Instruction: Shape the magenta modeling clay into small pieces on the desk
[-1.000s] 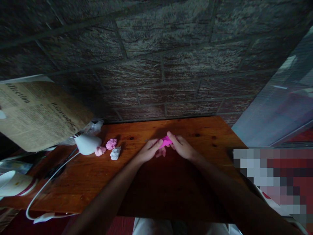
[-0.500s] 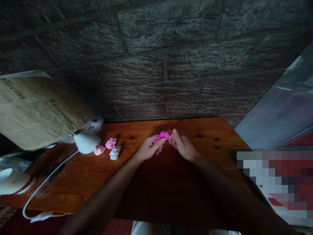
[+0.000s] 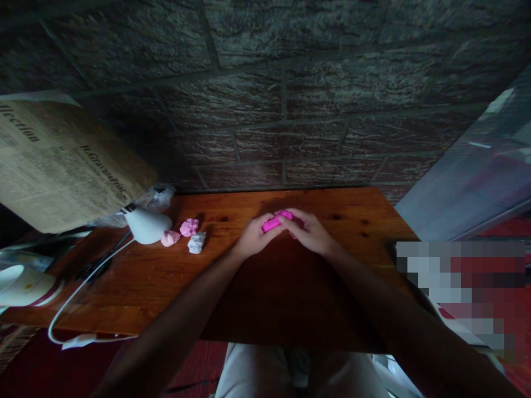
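Between my two hands is a bright pink lump of modelling clay, held above the wooden table. My left hand is closed around its left end. At its right end, my right hand grips it with thumb and fingers, the thumb lying across the front. Parts of the clay are hidden behind the fingers. Left of my hands, a pink clay lump, a paler pink clay lump and a white clay lump lie close together on the table.
A lamp with a white base and a newspaper-print shade stands on the left of the wooden table. Its white cable hangs over the front edge. A white cup is at far left. A brick wall rises behind.
My right hand has come in from the right and now grips the pink clay together with my left. The clay looks longer and straighter. The camera view has tilted down slightly.
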